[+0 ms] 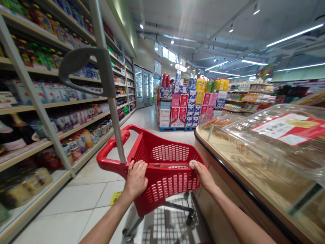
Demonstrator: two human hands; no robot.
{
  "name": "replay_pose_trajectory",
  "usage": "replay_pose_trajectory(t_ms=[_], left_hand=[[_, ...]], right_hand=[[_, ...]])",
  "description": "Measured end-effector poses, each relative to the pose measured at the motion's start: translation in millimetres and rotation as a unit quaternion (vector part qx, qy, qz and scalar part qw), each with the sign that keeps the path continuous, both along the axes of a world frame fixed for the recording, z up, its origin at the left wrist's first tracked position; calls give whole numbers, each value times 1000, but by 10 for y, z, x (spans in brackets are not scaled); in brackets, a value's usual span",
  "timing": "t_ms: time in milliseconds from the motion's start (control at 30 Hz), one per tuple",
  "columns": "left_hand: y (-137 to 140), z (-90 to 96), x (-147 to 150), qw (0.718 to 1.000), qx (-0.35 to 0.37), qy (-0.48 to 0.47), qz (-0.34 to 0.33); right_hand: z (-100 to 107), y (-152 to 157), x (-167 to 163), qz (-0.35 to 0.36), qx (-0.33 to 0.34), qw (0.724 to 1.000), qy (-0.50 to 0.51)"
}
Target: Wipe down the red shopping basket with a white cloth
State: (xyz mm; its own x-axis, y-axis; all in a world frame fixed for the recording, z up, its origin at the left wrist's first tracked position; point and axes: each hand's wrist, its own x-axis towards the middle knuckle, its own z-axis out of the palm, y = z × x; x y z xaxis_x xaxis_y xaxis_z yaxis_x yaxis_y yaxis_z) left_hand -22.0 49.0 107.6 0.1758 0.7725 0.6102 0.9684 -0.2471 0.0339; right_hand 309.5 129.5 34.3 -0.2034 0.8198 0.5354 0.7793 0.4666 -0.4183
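Observation:
A red plastic shopping cart (162, 184) stands sideways in front of me, its basket perforated with holes and with nothing in it that I can make out. My left hand (137, 178) is closed over the near rim, close to the red push handle (111, 157). At the other end of that rim, my right hand (203, 174) presses a small wadded white cloth (193, 164) against the plastic. A grey metal pole (118, 132) with a grey loop grip (106, 73) rises from the handle end of the cart.
Shelves of bottles and cartons (76, 132) line the left side. On the right stands a display counter (220, 162) with clear plastic food boxes (241, 122), close beside the cart. Stacked drink boxes (179, 110) on a blue pallet are ahead. A yellow floor sticker (115, 198) lies below.

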Motion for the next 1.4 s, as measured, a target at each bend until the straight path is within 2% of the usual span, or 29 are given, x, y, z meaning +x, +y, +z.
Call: replay_pose_trajectory(t_ms=[100,167,300,367,500,567,767,833,1033,1167,1267,1333,1400], left_hand=[[-4,-5,13,1000,4,0,-1],[-1,-15,26,1000,8,-4,3],[14,-28,18,1000,13,-8,0],[14,-23,1,1000,9,-5,-5],[2,1,-9,1000,-4,-3,-5],[-2,8,-4,1000,-4,-5,-4],[1,-12,-18,1000,-4,-10,-8],[2,-21,-23,1000,-7,-11,-8],[-2,-35,-23,1000,-11,-14,-5],[-9,-19,-7,1000,-19,-13,-7],[-7,-4,14,1000,-19,-17,-2],[-2,0,19,1000,-18,-19,0],[4,-5,11,1000,-23,-19,-3]], right_hand=[[8,59,171,-86,-25,996,16],[-18,43,32,-103,-18,994,21],[-92,-39,-484,10,37,999,25],[-98,-48,-539,30,37,998,31],[-63,18,-192,-87,-39,994,47],[-42,61,-11,-135,-52,988,56],[7,84,132,-191,-86,975,70],[8,41,111,-188,-90,977,44],[38,-36,191,-148,-77,973,-161],[82,28,346,-128,-94,968,-195],[53,10,74,-141,-67,973,-172],[4,-40,-269,-98,-29,984,-145],[-43,-88,-527,-25,10,992,-125]])
